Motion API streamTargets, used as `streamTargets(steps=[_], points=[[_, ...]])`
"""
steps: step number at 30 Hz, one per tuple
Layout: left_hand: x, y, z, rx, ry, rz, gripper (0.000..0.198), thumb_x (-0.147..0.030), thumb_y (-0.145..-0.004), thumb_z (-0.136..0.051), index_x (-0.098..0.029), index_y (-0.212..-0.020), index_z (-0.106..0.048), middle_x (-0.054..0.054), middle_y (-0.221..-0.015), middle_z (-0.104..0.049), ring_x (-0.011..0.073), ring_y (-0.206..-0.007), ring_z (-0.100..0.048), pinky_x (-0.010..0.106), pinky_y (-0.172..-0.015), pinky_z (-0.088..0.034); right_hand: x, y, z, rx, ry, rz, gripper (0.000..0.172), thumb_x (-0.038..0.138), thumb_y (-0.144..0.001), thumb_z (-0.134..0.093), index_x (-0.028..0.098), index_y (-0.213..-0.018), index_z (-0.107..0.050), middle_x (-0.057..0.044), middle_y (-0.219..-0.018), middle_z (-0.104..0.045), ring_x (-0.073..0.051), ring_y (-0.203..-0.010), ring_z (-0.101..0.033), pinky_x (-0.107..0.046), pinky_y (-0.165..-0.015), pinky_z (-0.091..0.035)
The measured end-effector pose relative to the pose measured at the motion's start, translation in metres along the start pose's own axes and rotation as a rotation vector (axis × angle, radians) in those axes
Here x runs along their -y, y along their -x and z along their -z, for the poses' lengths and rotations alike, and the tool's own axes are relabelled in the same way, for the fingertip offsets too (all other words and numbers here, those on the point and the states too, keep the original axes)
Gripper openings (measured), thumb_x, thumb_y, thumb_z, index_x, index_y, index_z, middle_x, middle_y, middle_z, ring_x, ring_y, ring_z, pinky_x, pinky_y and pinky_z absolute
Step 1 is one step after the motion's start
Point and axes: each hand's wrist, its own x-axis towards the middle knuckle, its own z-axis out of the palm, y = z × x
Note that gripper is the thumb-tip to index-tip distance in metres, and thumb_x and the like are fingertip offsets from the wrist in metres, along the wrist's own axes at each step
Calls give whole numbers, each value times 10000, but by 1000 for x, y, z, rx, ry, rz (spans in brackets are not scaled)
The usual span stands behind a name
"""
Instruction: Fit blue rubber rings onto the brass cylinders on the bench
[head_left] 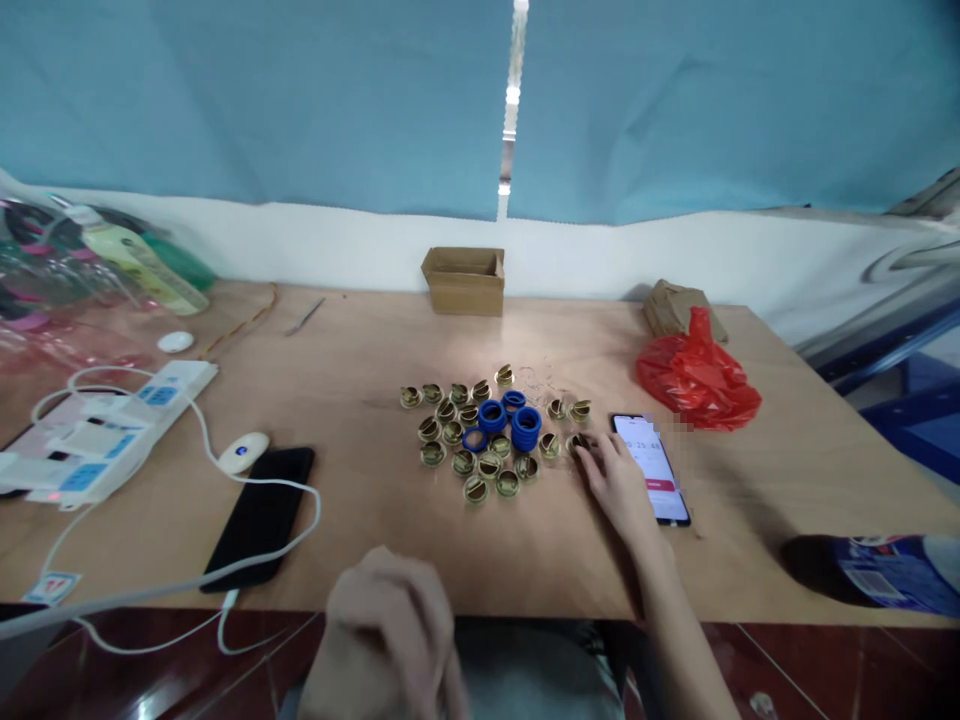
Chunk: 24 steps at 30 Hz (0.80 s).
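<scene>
The wooden table (375, 540) fills most of the view, its near corners cut off by the lower edge. At far left a clear plastic bag (67, 270) of bottles is cut by the frame and too blurred to count its contents. At far right one dark bottle (877, 570) lies on its side, its end out of view. One red plastic bag (697, 380) sits crumpled, partly hiding one brown paper packet (679, 303) behind it. One white power strip (97, 440) lies at left with white cables looping over one black phone (259, 515), face dark. One small cardboard box (465, 280) stands open at the back; its inside cannot be seen. The left hand (386, 630) hangs at the near table edge, blurred, fingers curled inward; whether it holds anything cannot be told. The right hand (619, 485) lies flat on the table, fingers stretched out and close together, tips touching one brass cap at the right edge of the cluster. A second phone (651, 468), screen lit, lies just beside that hand, its text unreadable. The brass caps (452, 432), about twenty, are spread at mid-table around the blue rings (526, 428), four clumps, some stacked, so their exact number cannot be told.
</scene>
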Motion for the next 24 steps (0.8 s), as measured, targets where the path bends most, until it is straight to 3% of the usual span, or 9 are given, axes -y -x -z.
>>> streamTargets(steps=[2, 4, 5, 8, 12, 15, 18, 21, 24], points=[[-6, -33, -10, 47, -3, -50, 343, -575, -817, -755, -270, -663, -785, 52, -637, -689, 181, -515, -694, 294, -470, -574, -1, 0, -1, -39, 30, 4, 245, 320, -1018, -438, 194, -1072, -642, -117, -1061, -638, -251, -852, -680, -366, -755, -545], [-8, -55, -16, 64, -130, -89, 193, -411, -862, -761, -249, -773, -813, 61, -707, -751, 181, -616, -731, 274, -574, -604, 0, -1, 0, -100, 48, 20, 241, 301, -1017, -443, 195, -1005, -660, -103, -1004, -649, -242, -821, -677, -359, -737, -542], [-7, -61, -18, -1, -176, -75, 172, -381, -888, -734, -239, -832, -814, 60, -737, -775, 180, -651, -746, 262, -605, -612, 2, 0, 1, -140, 47, 32, 238, 297, -1016, -454, 196, -980, -666, -96, -981, -653, -235, -804, -676, -354, -728, -542], [2, -68, -23, -117, -162, 22, 247, -416, -932, -666, -208, -998, -782, 62, -800, -807, 173, -658, -756, 262, -652, -632, 18, 4, 8, -266, -2, 91, 193, 279, -1014, -508, 202, -975, -680, -76, -952, -665, -208, -778, -676, -333, -717, -552], [10, -67, -42, -63, 83, 220, 426, -531, -920, -649, -165, -1127, -716, 121, -956, -811, 236, -841, -788, 339, -757, -656, 59, 22, 15, -349, -133, 240, 138, 185, -996, -574, 225, -1067, -685, -54, -957, -686, -190, -842, -692, -322, -795, -579], [9, -67, -64, 46, 283, 329, 512, -540, -904, -673, -164, -1251, -664, 172, -1200, -759, 280, -1019, -767, 408, -895, -635, 90, 41, 12, -340, -240, 360, 229, 98, -965, -599, 226, -1136, -683, -66, -1000, -693, -186, -907, -706, -315, -842, -597], [9, -67, -80, 39, 363, 342, 494, -499, -925, -663, -190, -1310, -650, 160, -1367, -678, 290, -1211, -689, 426, -1048, -561, 110, 57, 4, -234, -328, 457, 300, 82, -963, -584, 236, -1202, -681, -79, -1032, -697, -192, -935, -712, -317, -842, -618], [14, -67, -81, -14, 281, 261, 466, -427, -914, -697, -216, -1327, -652, 127, -1419, -648, 279, -1330, -607, 402, -1152, -473, 116, 65, -2, -139, -395, 470, 322, 77, -957, -576, 226, -1223, -679, -95, -1088, -707, -214, -1035, -702, -354, -915, -610], [22, -66, -73, -42, 210, 189, 453, -385, -911, -704, -226, -1331, -644, 120, -1398, -666, 269, -1317, -620, 398, -1152, -471, 113, 69, -6, -138, -476, 389, 299, 85, -963, -554, 221, -1198, -678, -96, -1127, -715, -212, -1070, -698, -357, -937, -596]])
